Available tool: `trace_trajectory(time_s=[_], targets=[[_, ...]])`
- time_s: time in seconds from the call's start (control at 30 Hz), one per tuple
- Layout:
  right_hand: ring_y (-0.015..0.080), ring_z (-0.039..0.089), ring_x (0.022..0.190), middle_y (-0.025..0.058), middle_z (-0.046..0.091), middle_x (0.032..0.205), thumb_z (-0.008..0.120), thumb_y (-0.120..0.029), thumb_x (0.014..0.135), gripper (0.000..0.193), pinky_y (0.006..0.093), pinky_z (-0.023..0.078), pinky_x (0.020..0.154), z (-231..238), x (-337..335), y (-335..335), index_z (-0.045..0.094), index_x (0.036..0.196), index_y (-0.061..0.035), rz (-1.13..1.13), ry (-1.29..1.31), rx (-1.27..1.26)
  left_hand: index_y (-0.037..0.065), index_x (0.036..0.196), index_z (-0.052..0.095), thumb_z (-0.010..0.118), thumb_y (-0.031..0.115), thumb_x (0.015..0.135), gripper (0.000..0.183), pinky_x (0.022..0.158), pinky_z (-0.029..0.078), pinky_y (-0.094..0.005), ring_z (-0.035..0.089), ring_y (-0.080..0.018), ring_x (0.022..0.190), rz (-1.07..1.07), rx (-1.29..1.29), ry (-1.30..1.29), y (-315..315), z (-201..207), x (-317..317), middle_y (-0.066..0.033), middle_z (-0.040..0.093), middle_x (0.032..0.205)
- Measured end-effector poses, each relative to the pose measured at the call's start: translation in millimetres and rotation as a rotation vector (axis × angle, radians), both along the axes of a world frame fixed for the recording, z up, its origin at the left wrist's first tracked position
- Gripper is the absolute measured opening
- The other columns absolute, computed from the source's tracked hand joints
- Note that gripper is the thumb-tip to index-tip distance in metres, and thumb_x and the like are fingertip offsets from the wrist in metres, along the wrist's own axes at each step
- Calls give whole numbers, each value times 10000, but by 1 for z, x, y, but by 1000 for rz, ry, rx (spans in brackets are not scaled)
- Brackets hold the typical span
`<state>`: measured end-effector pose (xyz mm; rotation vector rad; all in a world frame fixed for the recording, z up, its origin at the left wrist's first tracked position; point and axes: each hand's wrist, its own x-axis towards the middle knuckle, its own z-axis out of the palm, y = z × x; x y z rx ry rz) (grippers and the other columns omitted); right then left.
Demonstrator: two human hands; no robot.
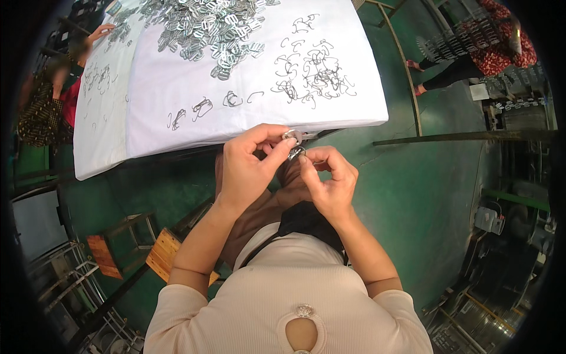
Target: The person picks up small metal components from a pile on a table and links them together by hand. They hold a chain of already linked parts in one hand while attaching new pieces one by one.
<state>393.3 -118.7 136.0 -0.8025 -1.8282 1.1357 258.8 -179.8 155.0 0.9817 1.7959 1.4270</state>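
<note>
My left hand (253,159) is closed in a pinch on a small shiny metal clip (293,136), just in front of the table's near edge. Thumb and forefinger of my right hand (333,180) press together on a thin dark bent wire (304,150), whose end meets the metal at my left fingertips. Whether the wire is hooked through the clip is too small to tell. Beyond my hands, a large heap of flat silver metal clips (206,26) covers the table's far middle. A tangle of dark bent wires (321,74) lies to its right.
Smaller clumps of wire (202,107) lie near the front edge of the white-covered table (153,124). At the far left, another person's hand (101,32) reaches onto the table. A wooden stool (162,253) stands at my lower left. Someone in a red patterned top (498,35) is at upper right.
</note>
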Motion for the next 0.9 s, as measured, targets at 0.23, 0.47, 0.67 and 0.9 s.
trace_trajectory(time_s=[0.23, 0.47, 0.67, 0.9], targets=[[111, 576, 543, 59, 600, 691, 662, 13, 753, 86, 223, 483, 501, -12, -2, 4, 583, 782, -3, -1, -15, 58, 15, 882, 669, 663, 18, 753, 129, 561, 450, -218, 571, -107, 628, 28, 161, 141, 2, 0, 12, -74, 673, 810], [176, 572, 577, 89, 612, 750, 664, -102, 793, 123, 283, 463, 521, -26, 8, 55, 614, 872, -23, 9, -208, 176, 21, 888, 661, 660, -17, 744, 148, 564, 466, -242, 584, -149, 646, -5, 132, 223, -4, -11, 7, -74, 647, 786], [241, 609, 698, 67, 640, 815, 625, -125, 805, 74, 340, 476, 644, -69, -37, 208, 622, 856, -72, 170, -584, 286, 5, 882, 646, 651, -57, 728, 165, 594, 478, -251, 602, -164, 670, -11, 167, 215, -1, -21, 10, -88, 636, 794], [233, 587, 755, 48, 588, 845, 635, -83, 759, 71, 333, 467, 668, -88, -81, 259, 601, 820, -98, 656, -892, 439, 5, 873, 643, 661, -80, 700, 193, 609, 481, -246, 605, -182, 676, -36, 125, 201, -3, -32, 14, -104, 626, 793]])
